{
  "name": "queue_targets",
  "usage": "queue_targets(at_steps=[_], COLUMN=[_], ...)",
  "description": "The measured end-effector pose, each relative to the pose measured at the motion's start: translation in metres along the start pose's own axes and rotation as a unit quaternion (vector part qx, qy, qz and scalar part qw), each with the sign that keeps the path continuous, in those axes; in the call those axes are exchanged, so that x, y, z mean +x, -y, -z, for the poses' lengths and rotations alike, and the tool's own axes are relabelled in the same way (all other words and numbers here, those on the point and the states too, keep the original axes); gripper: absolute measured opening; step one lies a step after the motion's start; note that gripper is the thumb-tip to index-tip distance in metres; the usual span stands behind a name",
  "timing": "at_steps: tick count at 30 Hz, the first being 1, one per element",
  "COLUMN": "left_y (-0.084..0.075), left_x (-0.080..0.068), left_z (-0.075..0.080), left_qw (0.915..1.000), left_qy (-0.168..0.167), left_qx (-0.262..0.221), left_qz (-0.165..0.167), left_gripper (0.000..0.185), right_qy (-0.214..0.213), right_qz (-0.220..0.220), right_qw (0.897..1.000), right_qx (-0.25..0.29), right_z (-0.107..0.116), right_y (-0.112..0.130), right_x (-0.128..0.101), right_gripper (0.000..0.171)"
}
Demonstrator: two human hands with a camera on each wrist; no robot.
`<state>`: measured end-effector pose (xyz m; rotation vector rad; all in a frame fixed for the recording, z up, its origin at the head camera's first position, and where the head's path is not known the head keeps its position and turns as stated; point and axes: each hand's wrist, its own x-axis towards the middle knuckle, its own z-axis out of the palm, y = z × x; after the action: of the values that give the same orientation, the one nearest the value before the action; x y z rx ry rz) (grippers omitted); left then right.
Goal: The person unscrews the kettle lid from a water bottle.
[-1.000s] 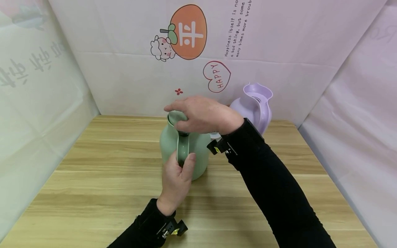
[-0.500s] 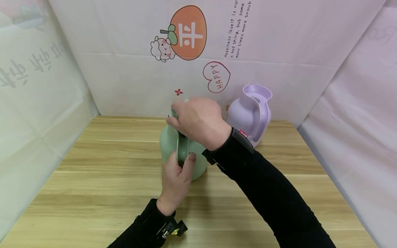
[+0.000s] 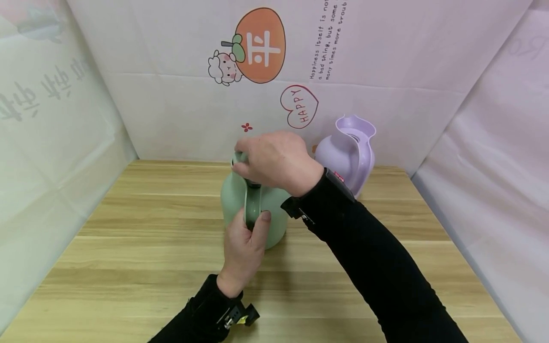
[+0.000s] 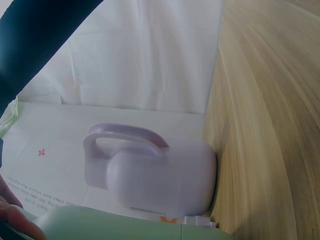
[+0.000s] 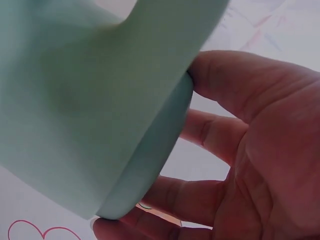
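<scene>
A sage-green thermos jug [image 3: 232,205] stands upright on the wooden table. My left hand [image 3: 243,253] grips its handle [image 3: 253,206], thumb laid along the side. Over the mouth, my right hand [image 3: 279,159] holds the jug's green lid [image 5: 156,145]. In the right wrist view, thumb and fingers reach around the lid's edge, with a space between it and the palm. The lid sits at the mouth of the neck, close against the rim. From above, the right hand covers most of it.
A lilac jug [image 3: 339,159] with a handle stands behind and to the right, near the back wall, partly behind the right forearm. A small white object [image 4: 197,220] shows beside the green jug in the left wrist view. White printed cloth [image 3: 180,109] encloses the table [image 3: 150,228].
My right hand has gone from spread over the jug's mouth to gripping the lid, turning as its wrist dropped, then rose slightly. The left hand and the jug stay put.
</scene>
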<state>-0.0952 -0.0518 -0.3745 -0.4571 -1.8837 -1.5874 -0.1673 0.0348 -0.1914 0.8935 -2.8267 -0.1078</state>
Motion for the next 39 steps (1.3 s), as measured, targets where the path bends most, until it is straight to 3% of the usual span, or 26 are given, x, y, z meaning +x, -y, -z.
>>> queue_targets(at_steps=[7,20,39], left_y=[0.001,0.001,0.001], left_x=[0.0,-0.001,-0.001], left_z=[0.0,0.001,0.001], left_qw=[1.0,0.9998,0.9997], left_qy=[0.0,0.002,-0.007], left_qx=[0.005,0.015,0.022], left_qz=[0.005,0.016,0.011], left_gripper=[0.033,0.032,0.034], right_qy=[0.045,0.078,0.119], right_qz=[-0.001,0.017,0.053], right_qw=[0.999,0.994,0.974], right_qx=[0.025,0.075,0.185], right_z=[0.004,0.007,0.008], right_y=[-0.005,-0.015,-0.03], right_x=[0.005,0.006,0.01], right_gripper=[0.028,0.037,0.043])
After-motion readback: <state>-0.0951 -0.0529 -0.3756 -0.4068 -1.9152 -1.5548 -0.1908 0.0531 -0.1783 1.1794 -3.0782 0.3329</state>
